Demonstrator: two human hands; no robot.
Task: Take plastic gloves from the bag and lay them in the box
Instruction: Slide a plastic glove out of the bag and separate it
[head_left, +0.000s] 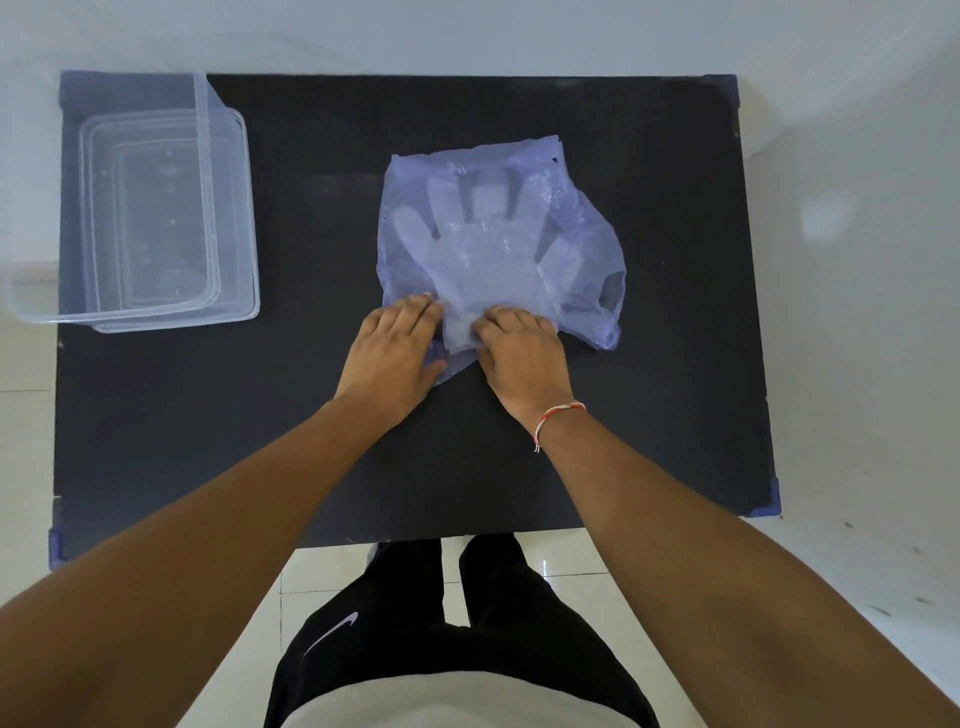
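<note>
A thin bluish plastic bag (582, 228) lies flat in the middle of the black table. Clear plastic gloves (483, 244) show through it, fingers pointing away from me. My left hand (392, 353) rests on the bag's near left corner, its fingertips pinching the bag's edge. My right hand (519, 353) sits beside it at the bag's near edge, fingers curled onto the gloves' cuff end; which layer it grips I cannot tell. A clear plastic box (156, 312) stands at the table's far left, with nothing visible inside it.
The black table (260, 441) has blue corner guards (727, 88). The box overhangs the table's left edge a little. White tiled floor surrounds the table, and my legs stand at its near edge.
</note>
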